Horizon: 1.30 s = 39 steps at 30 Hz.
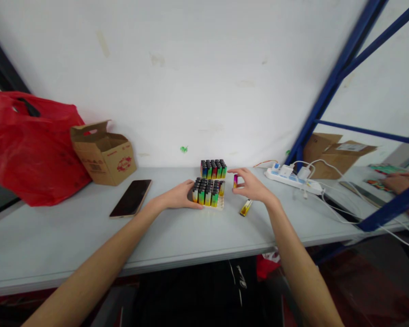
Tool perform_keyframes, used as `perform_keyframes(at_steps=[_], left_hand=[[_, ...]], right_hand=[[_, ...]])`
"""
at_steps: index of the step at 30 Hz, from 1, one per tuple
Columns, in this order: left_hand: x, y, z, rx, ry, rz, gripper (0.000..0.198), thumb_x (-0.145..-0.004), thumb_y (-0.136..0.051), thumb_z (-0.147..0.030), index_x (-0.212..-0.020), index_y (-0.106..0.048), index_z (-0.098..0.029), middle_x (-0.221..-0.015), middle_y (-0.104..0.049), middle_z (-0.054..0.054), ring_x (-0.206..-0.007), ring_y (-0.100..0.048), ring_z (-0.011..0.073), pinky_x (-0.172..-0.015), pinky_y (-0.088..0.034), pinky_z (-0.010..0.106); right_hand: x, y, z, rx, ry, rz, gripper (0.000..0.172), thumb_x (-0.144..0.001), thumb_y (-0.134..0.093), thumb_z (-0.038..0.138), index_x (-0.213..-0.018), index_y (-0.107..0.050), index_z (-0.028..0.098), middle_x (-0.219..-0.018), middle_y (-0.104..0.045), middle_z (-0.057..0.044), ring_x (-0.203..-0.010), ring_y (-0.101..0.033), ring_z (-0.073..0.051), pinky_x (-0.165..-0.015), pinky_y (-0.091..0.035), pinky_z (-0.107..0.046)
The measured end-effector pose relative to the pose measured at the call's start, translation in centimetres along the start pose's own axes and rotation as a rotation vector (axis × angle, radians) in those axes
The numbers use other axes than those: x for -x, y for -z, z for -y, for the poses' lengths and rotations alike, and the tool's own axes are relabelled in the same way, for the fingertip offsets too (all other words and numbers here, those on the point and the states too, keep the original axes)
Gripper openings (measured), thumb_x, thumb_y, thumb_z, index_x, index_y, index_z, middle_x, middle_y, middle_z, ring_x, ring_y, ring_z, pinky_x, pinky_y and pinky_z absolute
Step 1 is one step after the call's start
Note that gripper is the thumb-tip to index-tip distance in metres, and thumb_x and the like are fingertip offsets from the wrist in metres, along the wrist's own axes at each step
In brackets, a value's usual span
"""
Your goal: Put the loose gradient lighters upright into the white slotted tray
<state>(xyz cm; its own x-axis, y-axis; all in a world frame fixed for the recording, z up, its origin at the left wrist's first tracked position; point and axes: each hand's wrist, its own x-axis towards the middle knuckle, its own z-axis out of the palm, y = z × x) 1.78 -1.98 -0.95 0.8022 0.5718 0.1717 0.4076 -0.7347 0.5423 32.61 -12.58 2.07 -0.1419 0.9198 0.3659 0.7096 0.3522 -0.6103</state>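
Observation:
My left hand (180,195) is closed around the left side of a pale tray (220,204) with several upright lighters (205,193) in it, their bodies green, yellow and silver with black tops. The tray's front right slots hold no lighter. To the right of it, my right hand (252,185) pinches a purple and yellow lighter (235,180) upright between thumb and fingers. A gold-yellow lighter (246,207) lies on the table below that hand. Behind the tray stands a second block of multicoloured lighters (214,169), near the wall.
A phone (131,198), an open cardboard box (104,154) and a red plastic bag (37,150) are on the left. On the right are a white power strip (293,178) with cables, a blue metal frame (330,86), another carton (341,154) and another person's hand (400,181).

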Motion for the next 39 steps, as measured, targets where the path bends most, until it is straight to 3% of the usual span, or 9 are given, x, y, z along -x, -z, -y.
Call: perform_keyframes(at_steps=[2,6,11,14,18,23,27,33,39], left_hand=[[0.0,0.1,-0.1,-0.005,-0.006,0.004,0.088,-0.069,-0.083,-0.069,-0.141,-0.06,-0.024,-0.134,-0.065,0.011,-0.123,-0.063,0.0361,-0.11,-0.049,0.047],[0.1,0.2,-0.6,-0.017,-0.024,0.007,0.085,-0.07,-0.083,-0.069,-0.14,-0.061,-0.025,-0.132,-0.065,0.01,-0.123,-0.063,0.0361,-0.111,-0.049,0.048],[0.0,0.2,-0.6,-0.05,0.025,-0.002,0.089,-0.067,-0.083,-0.071,-0.137,-0.061,-0.02,-0.133,-0.065,0.013,-0.122,-0.063,0.0379,-0.11,-0.049,0.05],[-0.1,0.1,-0.2,-0.047,-0.003,-0.01,0.09,-0.067,-0.084,-0.071,-0.139,-0.06,-0.022,-0.136,-0.064,0.013,-0.125,-0.062,0.0379,-0.111,-0.048,0.049],[0.0,0.0,0.1,-0.037,-0.027,-0.008,0.091,-0.069,-0.084,-0.07,-0.142,-0.059,-0.023,-0.137,-0.064,0.012,-0.126,-0.061,0.0375,-0.111,-0.049,0.048],[0.0,0.1,-0.1,-0.034,-0.024,-0.005,0.092,-0.069,-0.083,-0.07,-0.143,-0.058,-0.021,-0.138,-0.064,0.013,-0.127,-0.061,0.0374,-0.113,-0.047,0.05],[0.0,0.1,-0.3,-0.022,-0.019,-0.019,0.09,-0.067,-0.085,-0.069,-0.14,-0.061,-0.021,-0.135,-0.065,0.013,-0.125,-0.062,0.0373,-0.112,-0.048,0.05],[0.0,0.2,-0.6,-0.023,0.014,-0.018,0.087,-0.066,-0.085,-0.069,-0.135,-0.063,-0.021,-0.133,-0.065,0.013,-0.122,-0.063,0.037,-0.109,-0.049,0.05],[0.0,0.2,-0.5,-0.043,0.003,0.001,0.087,-0.068,-0.084,-0.069,-0.136,-0.061,-0.02,-0.135,-0.064,0.013,-0.124,-0.062,0.0372,-0.111,-0.048,0.049]], right_hand=[[-0.3,-0.3,-0.6,-0.119,-0.018,-0.073,0.062,-0.072,-0.069,0.015,-0.133,-0.065,0.024,-0.137,-0.055,-0.012,-0.124,-0.058,-0.027,-0.092,-0.063,-0.04],[-0.7,-0.4,-1.3,-0.333,-0.058,-0.237,0.048,-0.076,-0.068,0.021,-0.124,-0.067,0.025,-0.139,-0.06,-0.01,-0.126,-0.062,-0.027,-0.1,-0.059,-0.044],[-0.5,0.0,-0.8,-0.622,-0.085,-0.245,0.08,-0.083,-0.076,0.039,-0.154,-0.041,0.03,-0.136,-0.067,-0.013,-0.116,-0.072,-0.025,-0.104,-0.056,-0.046],[-0.5,-0.2,-0.1,-0.699,-0.127,-0.215,0.082,-0.087,-0.073,0.048,-0.157,-0.033,0.031,-0.13,-0.071,-0.012,-0.103,-0.075,-0.023,-0.092,-0.061,-0.042],[-0.7,-0.9,0.9,-0.745,-0.155,-0.135,0.062,-0.09,-0.067,0.054,-0.143,-0.046,0.029,-0.133,-0.07,-0.012,-0.072,-0.068,-0.014,-0.063,-0.057,-0.029],[-1.0,-1.5,1.8,-0.724,-0.142,-0.048,0.044,-0.092,-0.061,0.059,-0.118,-0.057,0.023,-0.098,-0.071,-0.005,-0.056,-0.044,-0.008,-0.047,-0.037,-0.02],[-1.3,-2.0,1.5,-0.608,-0.265,-0.078,0.044,-0.094,-0.053,0.066,-0.111,-0.056,0.026,-0.064,-0.048,0.008,-0.046,-0.029,-0.008,-0.041,-0.023,-0.019],[-1.3,-2.0,0.8,-0.235,-0.119,-0.361,0.051,-0.093,-0.053,0.069,-0.075,-0.055,0.022,-0.06,-0.047,0.003,-0.054,-0.04,-0.012,-0.05,-0.032,-0.025],[-0.9,-1.7,1.2,0.038,-0.073,-0.495,0.05,-0.09,-0.053,0.053,-0.054,-0.035,0.023,-0.052,-0.032,0.004,-0.054,-0.033,-0.012,-0.055,-0.026,-0.028]])
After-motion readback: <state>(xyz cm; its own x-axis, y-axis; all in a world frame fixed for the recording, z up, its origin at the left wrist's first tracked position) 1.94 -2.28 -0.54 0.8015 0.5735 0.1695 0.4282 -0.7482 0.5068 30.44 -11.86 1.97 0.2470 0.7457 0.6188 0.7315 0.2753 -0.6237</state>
